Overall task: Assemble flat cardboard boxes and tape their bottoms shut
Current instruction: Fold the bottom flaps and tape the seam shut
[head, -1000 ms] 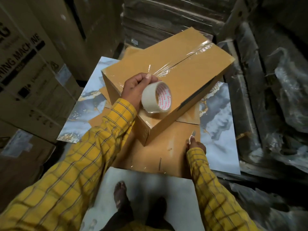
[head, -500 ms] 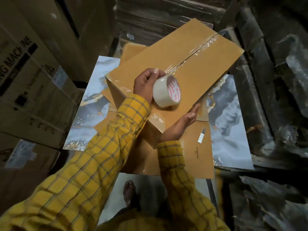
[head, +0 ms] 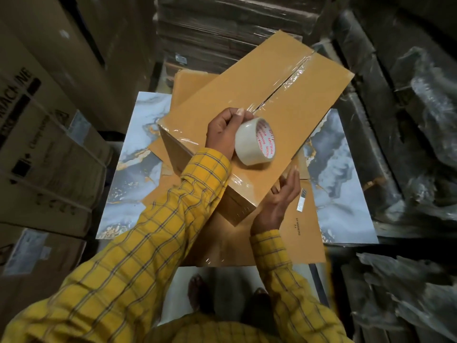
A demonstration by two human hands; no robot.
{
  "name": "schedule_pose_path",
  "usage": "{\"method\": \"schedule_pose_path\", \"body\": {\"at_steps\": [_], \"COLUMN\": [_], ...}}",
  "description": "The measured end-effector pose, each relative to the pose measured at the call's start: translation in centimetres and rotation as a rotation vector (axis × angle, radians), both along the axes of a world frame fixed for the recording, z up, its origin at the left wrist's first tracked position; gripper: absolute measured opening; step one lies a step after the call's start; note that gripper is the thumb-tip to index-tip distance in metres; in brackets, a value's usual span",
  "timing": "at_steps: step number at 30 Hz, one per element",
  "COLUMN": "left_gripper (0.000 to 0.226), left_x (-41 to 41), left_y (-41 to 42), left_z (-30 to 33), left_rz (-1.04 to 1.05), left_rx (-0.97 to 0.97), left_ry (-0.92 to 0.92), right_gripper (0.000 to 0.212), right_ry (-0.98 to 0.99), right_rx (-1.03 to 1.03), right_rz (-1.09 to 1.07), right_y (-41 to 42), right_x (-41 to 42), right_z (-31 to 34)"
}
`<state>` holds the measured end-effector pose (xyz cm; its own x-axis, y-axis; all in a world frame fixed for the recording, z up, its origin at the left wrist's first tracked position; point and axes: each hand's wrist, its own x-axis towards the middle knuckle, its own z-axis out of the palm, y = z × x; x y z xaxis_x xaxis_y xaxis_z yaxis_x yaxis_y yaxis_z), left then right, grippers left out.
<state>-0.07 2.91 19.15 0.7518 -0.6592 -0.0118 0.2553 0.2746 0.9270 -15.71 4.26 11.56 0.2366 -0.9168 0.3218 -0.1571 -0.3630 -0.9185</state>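
The left hand [head: 226, 131] grasps the tape roll [head: 256, 142] on the box [head: 259, 95]; the right hand [head: 282, 194], fingers relaxed, rests at the box edge just below. I think the tape end should be pressed flat over that edge.

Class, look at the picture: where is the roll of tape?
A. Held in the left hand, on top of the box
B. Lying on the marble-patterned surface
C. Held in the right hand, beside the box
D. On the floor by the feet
A: the left hand grips the roll of tape, which sits on top of the box.
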Motion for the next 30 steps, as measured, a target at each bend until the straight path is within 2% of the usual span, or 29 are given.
{"method": "schedule_pose_path", "body": {"at_steps": [3, 8, 13, 17, 21, 23, 26, 30], "left_gripper": [0.021, 0.024, 0.022, 0.019, 0.018, 0.021, 0.022, 0.018], "left_x": [0.1, 0.0, 0.0, 0.6, 1.4, 2.1, 5.1, 11.1], "left_y": [0.0, 0.1, 0.3, 0.2, -1.1, -2.2, -4.3, -7.2], "left_z": [0.0, 0.4, 0.7, 1.8, 3.6, 4.5, 5.9, 6.1], "left_rz": [-0.017, -0.043, -0.066, -0.137, -0.231, -0.211, -0.113, -0.005], "left_rx": [0.02, 0.023, 0.042, 0.086, 0.181, 0.196, 0.238, 0.374], "left_ry": [-0.002, 0.0, 0.018, 0.024, -0.093, -0.155, -0.205, -0.184], "right_gripper": [0.115, 0.124, 0.121, 0.114, 0.09, 0.084, 0.086, 0.082], "right_ry": [0.207, 0.397, 0.657, 0.54, 0.353, 0.299, 0.315, 0.446], "right_rx": [-0.132, -0.213, -0.117, -0.057, -0.083, -0.051, 0.111, 0.333], "right_rz": [0.116, 0.201, 0.361, 0.292, 0.159, 0.085, 0.005, 0.031], "right_y": [0.0, -0.6, -0.4, -1.7, -6.4, -8.9, -12.5, -16.8], "right_x": [-0.5, -1.6, -5.4, -6.3, -3.6, -1.6, 1.3, 3.8], "right_z": [-0.1, -1.7, -5.9, -4.7, -0.5, 1.8, 4.9, 7.1]}}
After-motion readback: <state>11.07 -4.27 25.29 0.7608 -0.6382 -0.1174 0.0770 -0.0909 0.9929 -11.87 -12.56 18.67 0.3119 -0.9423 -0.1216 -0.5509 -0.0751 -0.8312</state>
